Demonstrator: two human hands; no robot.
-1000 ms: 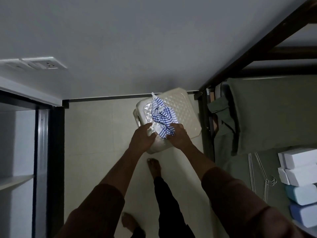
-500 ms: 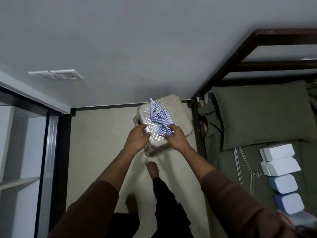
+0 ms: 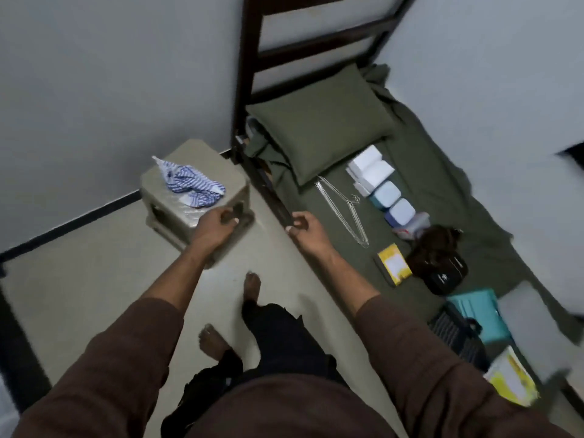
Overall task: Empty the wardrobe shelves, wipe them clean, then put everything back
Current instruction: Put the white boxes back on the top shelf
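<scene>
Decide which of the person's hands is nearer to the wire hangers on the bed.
Right. The right hand hovers over the bed edge just left of the wire hangers; the left hand is farther away, by the stool.

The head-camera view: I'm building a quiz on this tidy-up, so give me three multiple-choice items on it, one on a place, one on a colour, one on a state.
1. Where does the blue-and-white striped cloth lie?
A. on the beige plastic stool
B. on the bed
C. on the floor

2. What colour is the pillow?
A. white
B. olive green
C. red

3. What does the left hand hold?
A. the cloth
B. a wire hanger
C. nothing

Answers: 1 A, the cloth is bunched on the stool's top; 2 B, the pillow matches the green sheet under it; 3 C, its fingers are loosely curled near the stool's edge, empty, as is the right hand.
</scene>
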